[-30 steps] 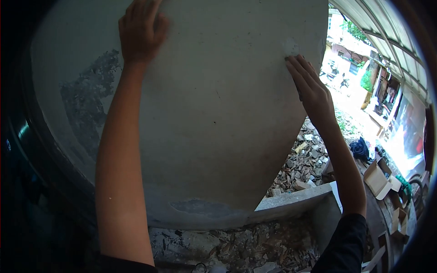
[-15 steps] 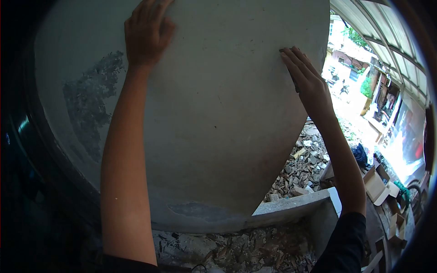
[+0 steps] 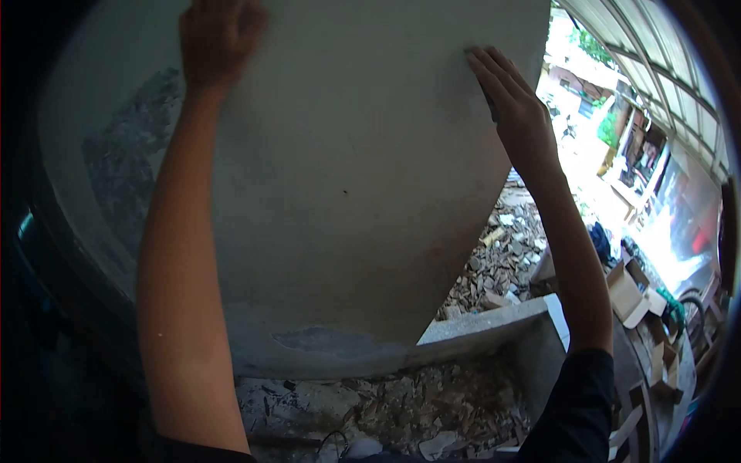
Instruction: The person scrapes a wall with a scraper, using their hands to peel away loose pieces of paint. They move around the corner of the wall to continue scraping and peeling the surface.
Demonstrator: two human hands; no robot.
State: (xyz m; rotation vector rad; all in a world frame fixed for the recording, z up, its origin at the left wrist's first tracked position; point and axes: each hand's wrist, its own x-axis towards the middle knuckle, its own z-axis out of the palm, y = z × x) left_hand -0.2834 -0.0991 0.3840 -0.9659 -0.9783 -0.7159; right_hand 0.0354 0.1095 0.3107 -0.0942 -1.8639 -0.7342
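Note:
A large grey wall panel [image 3: 332,177] with a smooth, faintly marked face fills the middle of the view. At the upper left, my left hand [image 3: 221,42] is against or just before it, blurred and cut off by the top edge, so its fingers are unclear. Near the panel's right edge, my right hand [image 3: 513,100] lies with fingers stretched out and close together. A dark edge shows along its inner side; what it is I cannot make out. A rough darker patch [image 3: 135,147] marks the panel's left part, and a smaller one [image 3: 324,339] its bottom.
Broken rubble [image 3: 505,255] lies beyond a low concrete ledge [image 3: 486,320] at the right. More debris [image 3: 370,409] covers the ground below the panel. Open cardboard boxes [image 3: 629,293] stand at the far right, under a ribbed roof [image 3: 656,69].
Both hands appear higher and farther left in the view. The panel and surroundings have also shifted left and up. My left hand is now partly cut off.

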